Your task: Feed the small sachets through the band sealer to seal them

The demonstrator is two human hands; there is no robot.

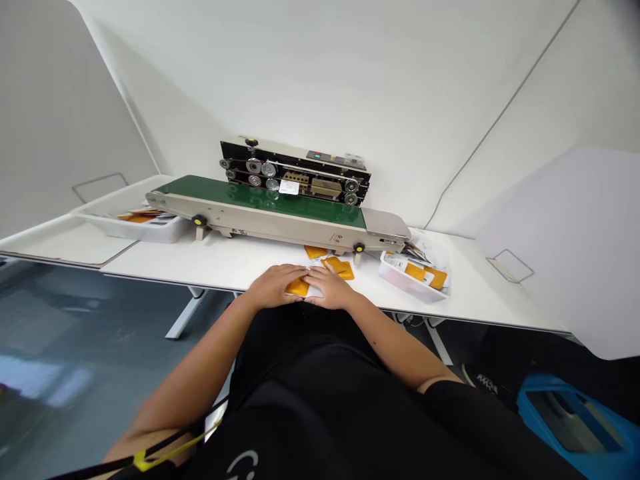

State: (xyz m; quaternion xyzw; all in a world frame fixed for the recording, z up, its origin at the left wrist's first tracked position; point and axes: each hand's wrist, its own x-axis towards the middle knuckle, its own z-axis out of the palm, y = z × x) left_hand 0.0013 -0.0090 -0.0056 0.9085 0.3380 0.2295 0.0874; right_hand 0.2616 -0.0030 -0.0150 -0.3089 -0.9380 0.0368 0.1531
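Observation:
My left hand and my right hand rest together on the white table near its front edge. Both lie over an orange packet in a clear pouch, fingers curled onto it from each side. Two more orange packets lie just beyond my hands, one partly under the machine. A band sealer with a green conveyor belt stands behind them.
A white tray with orange packets sits at the right end of the machine. Another white tray with packets sits under its left end. A blue bin stands on the floor at the lower right.

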